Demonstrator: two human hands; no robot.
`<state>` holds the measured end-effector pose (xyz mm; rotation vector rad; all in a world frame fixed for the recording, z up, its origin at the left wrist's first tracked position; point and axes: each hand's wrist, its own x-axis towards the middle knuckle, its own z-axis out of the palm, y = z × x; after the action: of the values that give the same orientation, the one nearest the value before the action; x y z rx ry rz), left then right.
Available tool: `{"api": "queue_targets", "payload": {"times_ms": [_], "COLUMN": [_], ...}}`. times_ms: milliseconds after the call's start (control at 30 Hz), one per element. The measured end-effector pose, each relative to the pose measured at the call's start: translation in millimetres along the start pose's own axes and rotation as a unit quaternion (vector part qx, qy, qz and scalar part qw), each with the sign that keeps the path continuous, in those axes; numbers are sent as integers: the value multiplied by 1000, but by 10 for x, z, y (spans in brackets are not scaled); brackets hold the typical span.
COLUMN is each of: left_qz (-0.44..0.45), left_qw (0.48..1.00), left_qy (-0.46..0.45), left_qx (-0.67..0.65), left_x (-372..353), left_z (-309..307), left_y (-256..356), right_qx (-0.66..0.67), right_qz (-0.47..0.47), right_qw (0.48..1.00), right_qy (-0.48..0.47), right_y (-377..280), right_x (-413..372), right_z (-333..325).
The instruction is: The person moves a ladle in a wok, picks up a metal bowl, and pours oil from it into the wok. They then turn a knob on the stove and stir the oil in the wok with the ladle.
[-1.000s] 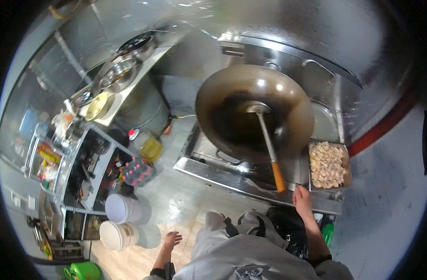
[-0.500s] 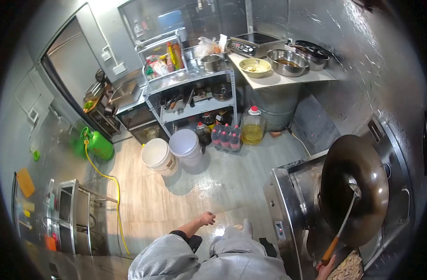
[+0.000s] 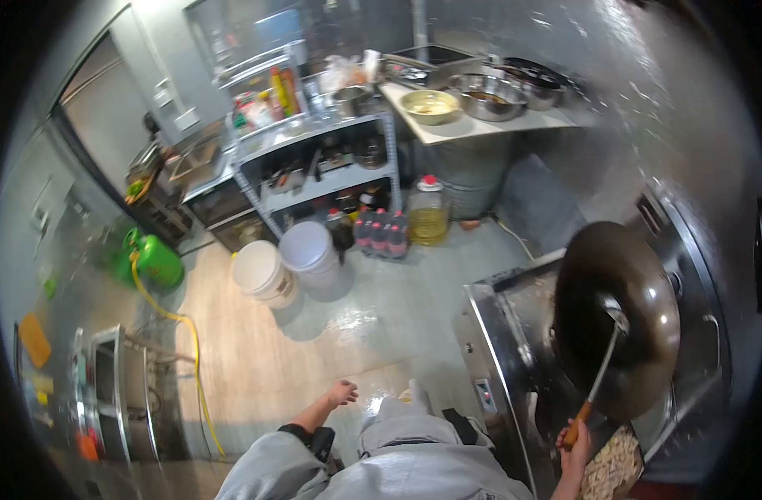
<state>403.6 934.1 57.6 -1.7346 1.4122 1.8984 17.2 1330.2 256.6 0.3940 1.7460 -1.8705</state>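
Observation:
My right hand [image 3: 574, 446] is wrapped round the wooden handle of a metal ladle [image 3: 607, 354], whose bowl rests inside the large dark wok [image 3: 647, 333] on the stove. Beside that hand, at the bottom right, lies a tray of pale chopped food [image 3: 612, 462]. My left hand [image 3: 342, 393] hangs over the floor in front of my body, its fingers apart and holding nothing.
The steel stove [image 3: 497, 358] edges my right side. Ahead stand two white buckets [image 3: 264, 275], bottled drinks [image 3: 382, 235], an oil jug [image 3: 428, 218] and a metal shelf [image 3: 331, 179]. A green gas cylinder [image 3: 160, 260] with a yellow hose is at left.
The whole view has shifted, so the surroundings appear farther left. My right hand shows more fully on the ladle handle, higher in view. My left hand still hangs free.

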Motion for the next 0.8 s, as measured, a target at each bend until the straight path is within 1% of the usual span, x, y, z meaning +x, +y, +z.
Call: {"api": "queue_targets", "payload": {"times_ms": [100,200,233,300,367,400,567,633,700,800], "left_qz": [-3,-4,1,-5,12,11,15,17,26,4], "left_qw": [1000,1000,1000,1000,1000,999,999,1000,1000,998], "left_qy": [-14,-17,-12,-19,-21,-32,-26,-14,3,17], "left_qx": [9,9,7,15,20,23,32,17,-2,-64], "left_x": [-36,-15,13,39,11,39,81,124,128,67], "left_z": [8,59,60,99,142,144,156,133,131,138], "left_y": [96,150,161,246,343,364,423,342,230,-51], "right_qx": [11,10,14,5,6,8,7,-9,-7,-33], "right_qz": [1,-3,1,-9,-5,-6,1,-4,21,55], "right_qw": [999,998,999,998,999,999,999,1000,999,996], "right_qy": [-47,-57,-47,-56,-48,-48,-38,-28,-40,-66], "right_y": [-58,-95,-88,-91,-104,-99,-92,-83,-108,-132], "right_x": [-63,-115,-122,-114,-133,-143,-185,-182,-147,-68], "right_z": [-11,7,6,3,9,13,20,33,2,-59]}}
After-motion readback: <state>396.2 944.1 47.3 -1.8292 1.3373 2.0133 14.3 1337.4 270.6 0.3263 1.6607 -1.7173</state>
